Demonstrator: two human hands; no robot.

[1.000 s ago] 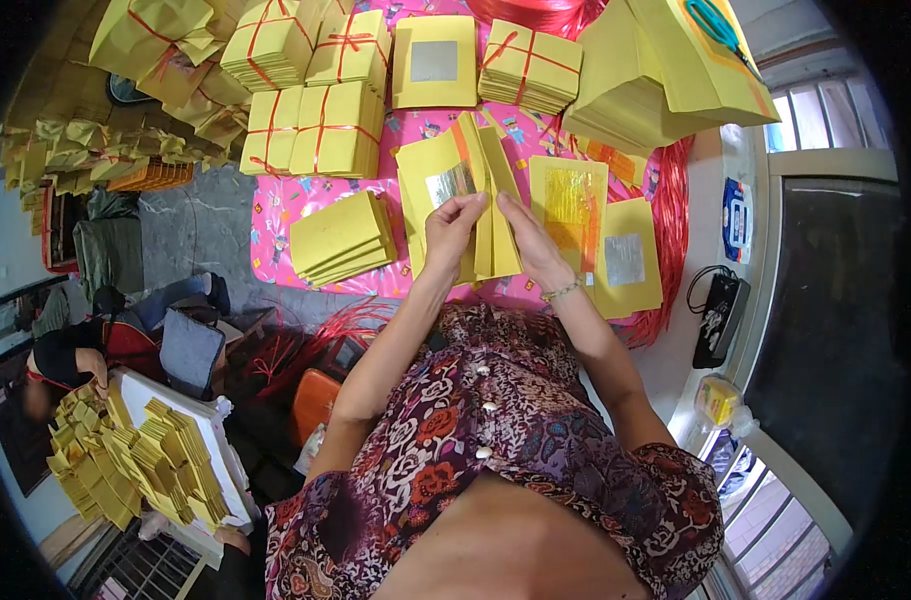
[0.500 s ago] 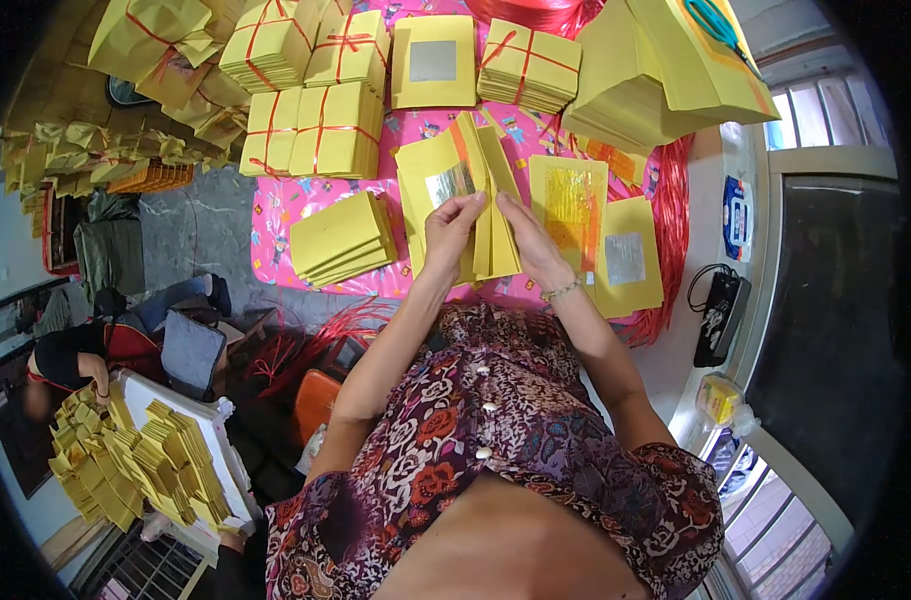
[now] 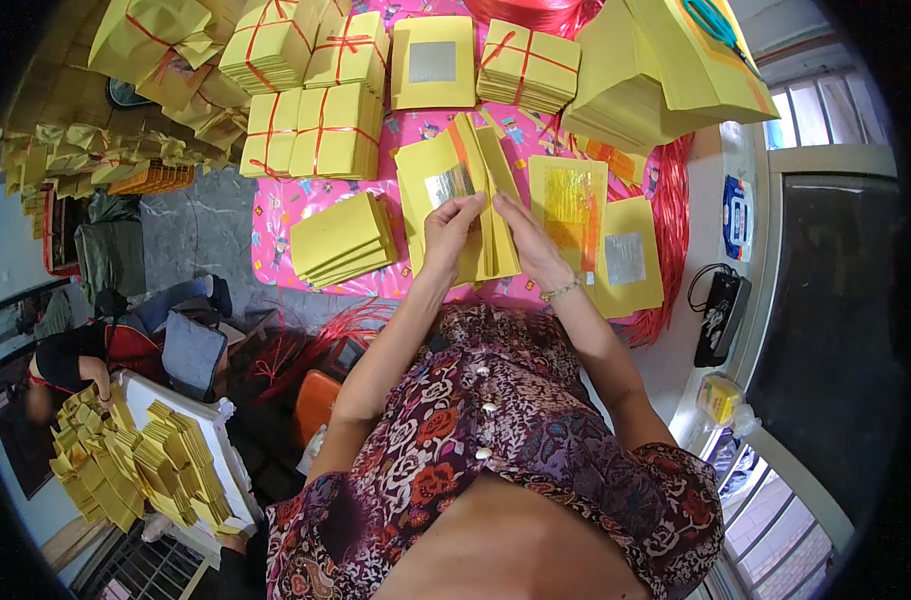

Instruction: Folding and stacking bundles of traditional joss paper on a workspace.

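Over the near edge of the pink table, my left hand (image 3: 450, 236) pinches a stack of yellow joss paper (image 3: 426, 155). This stack carries a silver foil square and an orange strip, and its sheets fan apart at the top. From the other side, my right hand (image 3: 532, 246) closes on the same stack, fingertips at its inner edges. To the right lie a yellow sheet with a gold foil panel (image 3: 573, 195) and a pile topped by a silver foil square (image 3: 626, 258). A loose stack of plain yellow paper (image 3: 344, 240) rests to the left.
Bundles tied with red ribbon (image 3: 336, 135) stand at the back left, beside a foil-topped stack (image 3: 433, 85). Teal scissors (image 3: 711, 20) lie on large yellow sheets (image 3: 626, 95) at the back right. Red strands (image 3: 676, 230) hang nearby. Another person (image 3: 71, 360) works at a white table (image 3: 238, 480).
My right fingertips have shifted slightly left along the sheets. Both hands stay on the joss paper, and the stack has barely moved.
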